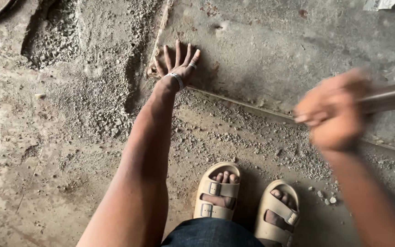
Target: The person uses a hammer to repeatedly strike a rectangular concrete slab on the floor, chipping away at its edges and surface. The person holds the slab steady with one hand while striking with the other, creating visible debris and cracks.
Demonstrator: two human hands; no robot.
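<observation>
You stand on a rough concrete floor [46,151], dusty and scattered with grit and small stones. A flat grey slab [275,50] lies on it, taking the upper right of the view; its near edge runs on a slant from its left corner down to the right.

Count: two hands, two tan sandals [218,192], one handle, one slab.

Your left hand [177,64] is pressed flat on the slab at its left corner, grip wide, fingers splayed, holding nothing. A band sits on the wrist and a ring on one finger.

Your right hand [332,112] hovers over the slab's near edge, well to the right of the left hand. Its grip is closed round a brown handle [389,97] that runs off toward the right border above the slab.

Your feet stand just off the slab's near edge, on the floor side.

Hard to make out: the right hand and handle are smeared by motion blur. The handle's far end is cut off, so you cannot tell what tool it is. The slab's far edges are out of frame. A pale scrap [378,4] on the slab's far part is cut off by the top border.
</observation>
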